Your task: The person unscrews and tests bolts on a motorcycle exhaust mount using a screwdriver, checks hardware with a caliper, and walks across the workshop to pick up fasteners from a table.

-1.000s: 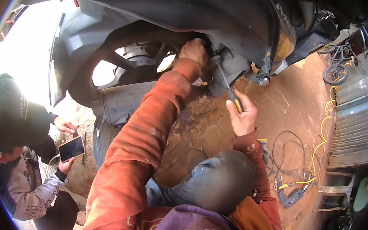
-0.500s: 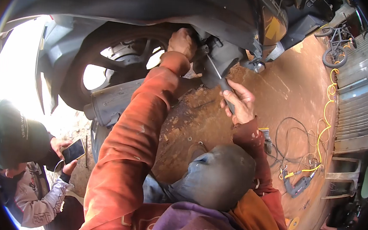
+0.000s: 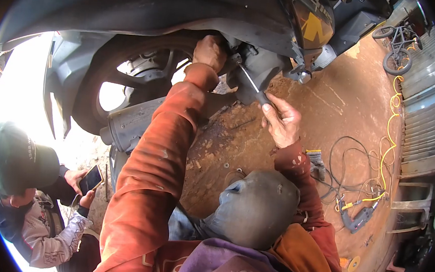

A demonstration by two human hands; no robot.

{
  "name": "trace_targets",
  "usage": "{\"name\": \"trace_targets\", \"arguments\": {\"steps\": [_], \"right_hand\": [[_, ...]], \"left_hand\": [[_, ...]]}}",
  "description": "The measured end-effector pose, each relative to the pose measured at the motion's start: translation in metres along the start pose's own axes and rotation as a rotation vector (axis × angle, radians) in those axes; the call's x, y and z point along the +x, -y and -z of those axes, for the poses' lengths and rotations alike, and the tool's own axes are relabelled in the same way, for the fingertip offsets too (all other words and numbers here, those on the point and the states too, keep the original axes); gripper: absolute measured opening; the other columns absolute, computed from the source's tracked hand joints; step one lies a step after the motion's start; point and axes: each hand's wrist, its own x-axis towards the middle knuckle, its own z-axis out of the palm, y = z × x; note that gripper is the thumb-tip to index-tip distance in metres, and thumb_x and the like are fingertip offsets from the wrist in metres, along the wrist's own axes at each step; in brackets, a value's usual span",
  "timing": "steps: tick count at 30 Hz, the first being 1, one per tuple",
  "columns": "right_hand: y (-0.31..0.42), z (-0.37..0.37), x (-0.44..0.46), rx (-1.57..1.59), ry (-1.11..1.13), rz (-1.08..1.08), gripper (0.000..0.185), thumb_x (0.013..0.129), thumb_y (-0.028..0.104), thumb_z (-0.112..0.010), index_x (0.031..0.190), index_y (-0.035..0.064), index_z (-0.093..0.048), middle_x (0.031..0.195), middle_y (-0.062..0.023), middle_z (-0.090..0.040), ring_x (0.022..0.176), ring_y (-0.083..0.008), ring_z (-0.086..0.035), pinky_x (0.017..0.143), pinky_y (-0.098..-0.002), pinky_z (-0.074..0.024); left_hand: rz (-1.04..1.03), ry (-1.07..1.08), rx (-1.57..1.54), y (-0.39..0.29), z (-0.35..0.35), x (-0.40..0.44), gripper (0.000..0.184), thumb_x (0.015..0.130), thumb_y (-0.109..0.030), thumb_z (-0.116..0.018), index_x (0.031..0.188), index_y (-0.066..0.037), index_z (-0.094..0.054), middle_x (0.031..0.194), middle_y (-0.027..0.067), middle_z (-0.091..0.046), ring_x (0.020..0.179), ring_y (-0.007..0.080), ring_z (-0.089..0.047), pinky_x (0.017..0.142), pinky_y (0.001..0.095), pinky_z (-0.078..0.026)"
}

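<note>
My right hand [image 3: 284, 122] is closed around the dark handle of a screwdriver [image 3: 249, 79]. Its metal shaft slants up and left to a small fitting [image 3: 237, 59] beneath the dark body of a scooter or motorcycle [image 3: 135, 7]. Just left of that fitting, my left hand [image 3: 210, 53] reaches in beside the wheel [image 3: 88, 100], knuckles bent and fingers curled. Whatever those fingers hold is hidden behind the hand. Below the wheel, the exhaust muffler [image 3: 131, 123] runs close to my left sleeve.
At lower left a person in a green cap [image 3: 21, 159] holds a phone [image 3: 91, 180]. On the dirt floor at right lie a power drill [image 3: 358, 218], a yellow cord [image 3: 392, 142] and a grey glove [image 3: 316, 163]. A small bicycle [image 3: 399, 50] stands farther back.
The view has shifted slightly. My right hand still grips the screwdriver at the same fitting, its fingers set a little differently on the handle. My left hand stays beside the wheel.
</note>
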Motion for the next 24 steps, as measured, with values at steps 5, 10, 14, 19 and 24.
{"name": "trace_targets", "arguments": {"steps": [5, 10, 14, 19, 24], "right_hand": [[0.003, -0.011, -0.007, -0.165, -0.09, 0.018, 0.035, 0.091, 0.002, -0.064, 0.125, -0.0044, -0.058, 0.088, -0.0046, -0.065, 0.063, -0.006, -0.054, 0.055, -0.0203, -0.0457], [-0.009, -0.009, -0.007, -0.054, -0.06, 0.051, 0.035, 0.091, 0.011, -0.068, 0.123, 0.0001, -0.062, 0.089, 0.0001, -0.064, 0.063, -0.0037, -0.053, 0.055, -0.0191, -0.0444], [-0.01, -0.008, -0.005, -0.083, -0.079, 0.042, 0.035, 0.091, 0.01, -0.068, 0.123, 0.0001, -0.062, 0.091, -0.002, -0.066, 0.064, -0.0044, -0.054, 0.056, -0.0193, -0.0446], [0.005, -0.009, -0.005, 0.114, -0.036, -0.05, 0.032, 0.092, 0.005, -0.065, 0.122, -0.0029, -0.061, 0.095, -0.0095, -0.068, 0.07, -0.0073, -0.058, 0.057, -0.0217, -0.0472], [-0.003, -0.003, -0.003, 0.115, -0.009, -0.018, 0.034, 0.092, 0.006, -0.065, 0.124, -0.0049, -0.059, 0.097, -0.0102, -0.068, 0.071, -0.0077, -0.058, 0.057, -0.022, -0.0476]], "left_hand": [[-0.017, -0.019, -0.028, -0.004, 0.005, -0.005, 0.024, 0.083, -0.019, -0.059, 0.101, -0.01, -0.071, 0.101, 0.0201, -0.069, 0.1, 0.0398, -0.064, 0.085, 0.0431, -0.053], [-0.03, -0.027, 0.03, -0.005, 0.004, -0.004, 0.024, 0.083, -0.018, -0.058, 0.101, -0.009, -0.071, 0.101, 0.0201, -0.069, 0.099, 0.0397, -0.064, 0.085, 0.0436, -0.053], [-0.019, -0.008, -0.015, -0.004, 0.005, -0.006, 0.024, 0.083, -0.017, -0.058, 0.101, -0.009, -0.071, 0.1, 0.0199, -0.069, 0.099, 0.0396, -0.065, 0.085, 0.0435, -0.053], [-0.022, -0.024, 0.06, -0.009, 0.005, -0.006, 0.024, 0.083, -0.016, -0.057, 0.1, -0.009, -0.072, 0.101, 0.0195, -0.069, 0.098, 0.0394, -0.065, 0.084, 0.0434, -0.054], [-0.027, 0.005, 0.102, -0.009, 0.006, -0.005, 0.025, 0.083, -0.016, -0.057, 0.101, -0.008, -0.071, 0.102, 0.0192, -0.069, 0.098, 0.039, -0.066, 0.082, 0.0431, -0.054]]}}
